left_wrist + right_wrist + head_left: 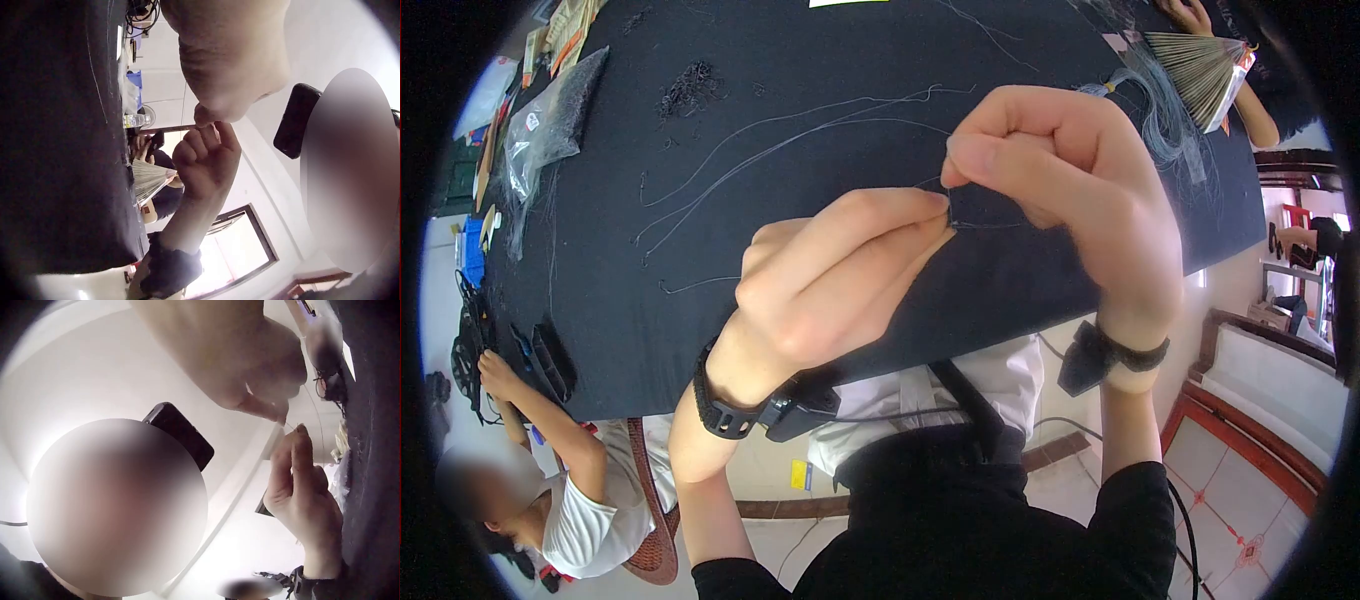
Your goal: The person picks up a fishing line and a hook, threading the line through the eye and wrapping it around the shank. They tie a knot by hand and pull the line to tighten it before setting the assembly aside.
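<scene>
thread (990, 226): at joined fingertips | left hand (830, 275): pinching it; right hand (1080, 165): pinching too, two o'clock of left | loose strands (880, 120): counter (640, 350), ten o'clock, axis eight-to-two; left nearer

4 hkd. lines (700, 284), 2 wrist straps (712, 400), 1 tbl. (640, 340)

You wear a black short-sleeved top (945, 525). Black straps (722, 402), the left one slotted, hold angular black devices (802, 410) at your wrists.
</scene>
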Demonstrator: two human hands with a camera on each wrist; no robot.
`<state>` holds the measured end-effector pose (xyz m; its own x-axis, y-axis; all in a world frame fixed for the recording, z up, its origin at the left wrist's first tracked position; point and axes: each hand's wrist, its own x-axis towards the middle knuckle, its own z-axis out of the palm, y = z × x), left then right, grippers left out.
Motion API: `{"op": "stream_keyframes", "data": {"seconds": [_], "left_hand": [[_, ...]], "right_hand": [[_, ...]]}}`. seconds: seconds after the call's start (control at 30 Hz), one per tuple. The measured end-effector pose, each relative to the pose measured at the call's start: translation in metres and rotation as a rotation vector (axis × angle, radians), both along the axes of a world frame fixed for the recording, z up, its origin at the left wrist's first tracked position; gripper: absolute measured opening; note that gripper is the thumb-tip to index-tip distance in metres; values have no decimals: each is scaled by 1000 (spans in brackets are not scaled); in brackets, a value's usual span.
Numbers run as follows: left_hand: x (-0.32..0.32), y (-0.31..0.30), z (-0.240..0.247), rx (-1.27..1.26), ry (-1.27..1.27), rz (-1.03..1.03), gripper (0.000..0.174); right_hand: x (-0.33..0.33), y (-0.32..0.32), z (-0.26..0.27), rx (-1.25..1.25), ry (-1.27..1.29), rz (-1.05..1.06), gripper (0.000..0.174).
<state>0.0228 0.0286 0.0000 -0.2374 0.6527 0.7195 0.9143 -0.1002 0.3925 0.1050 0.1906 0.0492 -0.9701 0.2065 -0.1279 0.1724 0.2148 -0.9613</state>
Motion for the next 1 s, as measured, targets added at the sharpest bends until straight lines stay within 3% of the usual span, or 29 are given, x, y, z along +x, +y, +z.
{"op": "stream_keyframes", "data": {"seconds": [0.27,0.57,0.8,1.0], "left_hand": [[1,-2,2,-7,-15,29,18],[-1,-2,0,51,54,71,17],[-10,0,-2,135,101,139,14],[-17,-2,1,152,-115,284,12]], "right_hand": [[-9,3,-21,-161,29,5,20],[-16,-1,-34,-125,-10,21,21],[-16,0,-43,9,-19,218,17],[-11,-6,-44,178,321,212,11]]}}
